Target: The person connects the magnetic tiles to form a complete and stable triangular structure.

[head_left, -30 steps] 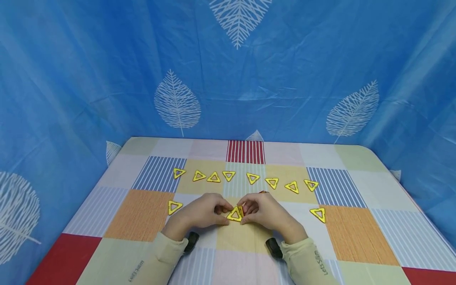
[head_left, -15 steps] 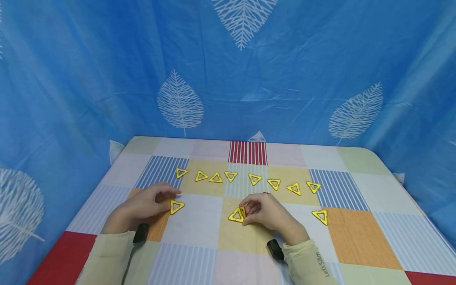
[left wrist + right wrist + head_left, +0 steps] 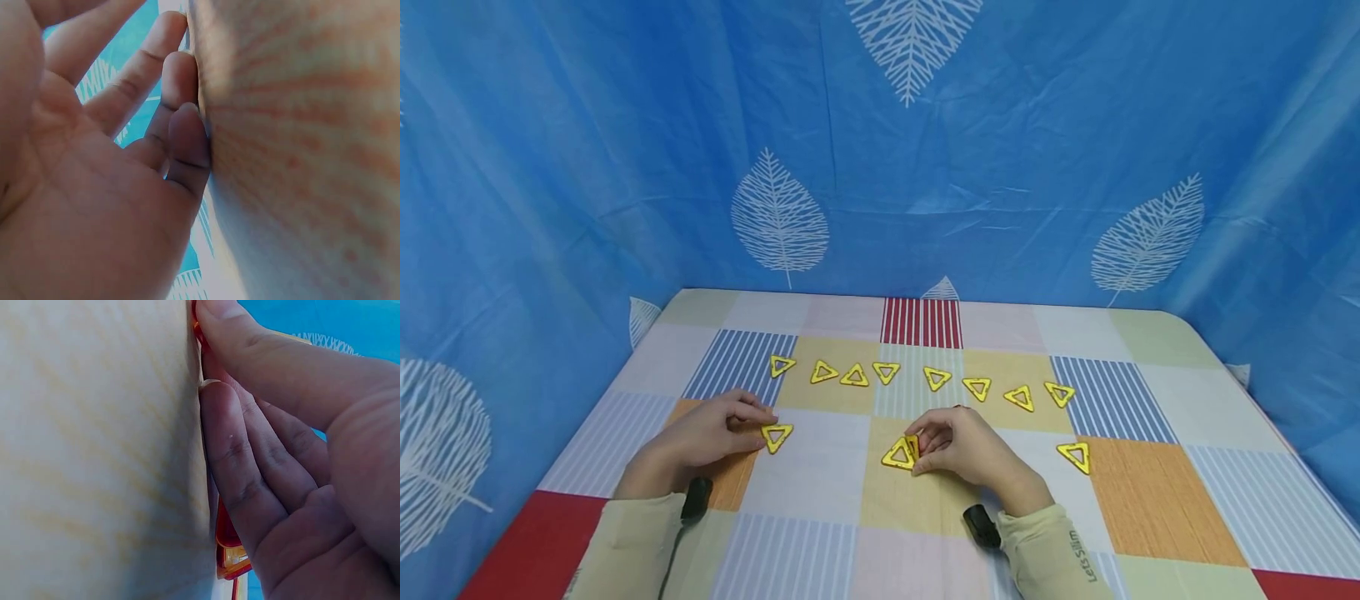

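Your left hand [image 3: 706, 433] pinches the yellow triangle [image 3: 782, 439] at its 10 o'clock corner, well apart at 9 o'clock from your right hand [image 3: 962, 450], which holds a second triangle [image 3: 913, 447], seemingly on edge, in a narrow pinch. A third triangle [image 3: 896, 464] is at its 8 o'clock; contact unconfirmed. Judged light, stiff, slick: grip outer edges. Left wrist view: no triangle visible. Right wrist view: fingers mostly hide a red-and-orange piece [image 3: 227, 530].
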`<state>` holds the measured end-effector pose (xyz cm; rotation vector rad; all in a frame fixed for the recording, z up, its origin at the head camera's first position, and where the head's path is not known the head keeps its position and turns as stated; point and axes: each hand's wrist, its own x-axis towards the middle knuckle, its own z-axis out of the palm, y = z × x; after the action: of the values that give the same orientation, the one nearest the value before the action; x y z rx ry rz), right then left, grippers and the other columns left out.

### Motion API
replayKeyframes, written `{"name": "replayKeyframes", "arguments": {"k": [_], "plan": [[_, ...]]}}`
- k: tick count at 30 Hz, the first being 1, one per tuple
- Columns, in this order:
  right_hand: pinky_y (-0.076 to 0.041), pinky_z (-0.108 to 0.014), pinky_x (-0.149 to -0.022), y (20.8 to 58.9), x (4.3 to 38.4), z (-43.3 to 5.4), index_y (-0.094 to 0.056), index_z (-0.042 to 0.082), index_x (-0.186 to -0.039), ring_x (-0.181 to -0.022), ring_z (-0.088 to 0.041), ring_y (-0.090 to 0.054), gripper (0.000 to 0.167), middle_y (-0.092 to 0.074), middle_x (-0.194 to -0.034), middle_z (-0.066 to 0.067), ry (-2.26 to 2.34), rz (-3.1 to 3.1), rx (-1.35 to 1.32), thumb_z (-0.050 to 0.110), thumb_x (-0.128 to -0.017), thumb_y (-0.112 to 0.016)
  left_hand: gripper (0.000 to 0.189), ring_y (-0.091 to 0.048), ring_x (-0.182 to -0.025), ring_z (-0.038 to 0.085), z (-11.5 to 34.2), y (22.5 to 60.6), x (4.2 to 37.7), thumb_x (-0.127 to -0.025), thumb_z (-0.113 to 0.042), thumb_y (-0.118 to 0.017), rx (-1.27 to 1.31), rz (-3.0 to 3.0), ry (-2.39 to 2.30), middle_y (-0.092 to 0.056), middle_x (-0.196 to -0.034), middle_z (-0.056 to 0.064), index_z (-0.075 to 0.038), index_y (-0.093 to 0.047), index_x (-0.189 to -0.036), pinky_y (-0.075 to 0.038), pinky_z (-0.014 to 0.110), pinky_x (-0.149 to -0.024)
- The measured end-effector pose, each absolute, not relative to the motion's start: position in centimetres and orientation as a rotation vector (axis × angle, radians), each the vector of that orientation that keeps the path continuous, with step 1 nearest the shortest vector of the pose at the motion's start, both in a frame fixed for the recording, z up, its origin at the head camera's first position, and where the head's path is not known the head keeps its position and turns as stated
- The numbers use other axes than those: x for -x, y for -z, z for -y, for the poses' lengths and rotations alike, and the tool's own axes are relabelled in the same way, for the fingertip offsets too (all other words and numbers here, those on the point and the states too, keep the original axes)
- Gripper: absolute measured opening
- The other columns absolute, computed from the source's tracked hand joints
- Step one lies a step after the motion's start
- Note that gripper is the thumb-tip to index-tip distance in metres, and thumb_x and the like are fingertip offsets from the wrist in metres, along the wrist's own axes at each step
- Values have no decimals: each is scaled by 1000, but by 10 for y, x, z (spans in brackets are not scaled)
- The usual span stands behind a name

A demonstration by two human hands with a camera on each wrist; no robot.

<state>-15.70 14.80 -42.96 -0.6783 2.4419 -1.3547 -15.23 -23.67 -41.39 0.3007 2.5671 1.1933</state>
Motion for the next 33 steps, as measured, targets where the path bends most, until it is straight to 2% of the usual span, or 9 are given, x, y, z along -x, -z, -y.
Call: {"name": "replayKeyframes", "arguments": {"k": [6, 10, 14, 21, 27, 33], "plan": [[-55, -29, -69, 430, 157, -148, -74, 6, -104, -74, -17, -66, 36, -67, -82, 0, 1362, -2436, 679, 7, -72, -91, 18, -58, -104, 23, 235, 418, 155, -86, -16, -81, -328, -2642, -1184, -65, -110, 0, -15, -80, -104, -47, 44, -93], [-55, -29, -69, 430, 157, -148, -75, 6, -104, -74, -17, -66, 36, -67, -83, 0, 1366, -2434, 677, 7, -72, -91, 19, -61, -97, 20, 227, 419, 157, -88, -19, -80, -260, -2582, -1246, -70, -103, -2, -16, -78, -107, -49, 40, -88], [-55, -29, -70, 431, 157, -149, -75, 6, -104, -75, -17, -67, 36, -67, -83, 0, 1370, -2431, 676, 7, -72, -91, 19, -63, -98, 19, 214, 418, 159, -91, -20, -77, -211, -2490, -1328, -72, -102, -1, -15, -76, -110, -51, 39, -87], [-55, -29, -70, 433, 158, -149, -75, 6, -105, -75, -16, -67, 36, -67, -83, 2, 1377, -2432, 683, 8, -72, -91, 18, -68, -96, 16, 192, 417, 162, -94, -18, -73, -416, -2491, -1319, -73, -99, -3, -13, -73, -112, -50, 44, -89], [-55, -29, -70, 433, 158, -149, -75, 6, -105, -75, -17, -67, 37, -67, -83, 2, 1387, -2421, 685, 8, -72, -91, 16, -66, -88, 19, 173, 418, 163, -92, -16, -76, -472, -2468, -1356, -71, -93, -3, -13, -74, -108, -50, 40, -82], [-55, -28, -70, 433, 158, -150, -76, 6, -105, -75, -17, -67, 37, -67, -82, 2, 1381, -2425, 667, 8, -72, -91, 22, -63, -87, 17, 152, 417, 167, -90, -13, -77, -597, -2462, -1329, -71, -96, -5, -12, -76, -112, -51, 34, -75]]}}
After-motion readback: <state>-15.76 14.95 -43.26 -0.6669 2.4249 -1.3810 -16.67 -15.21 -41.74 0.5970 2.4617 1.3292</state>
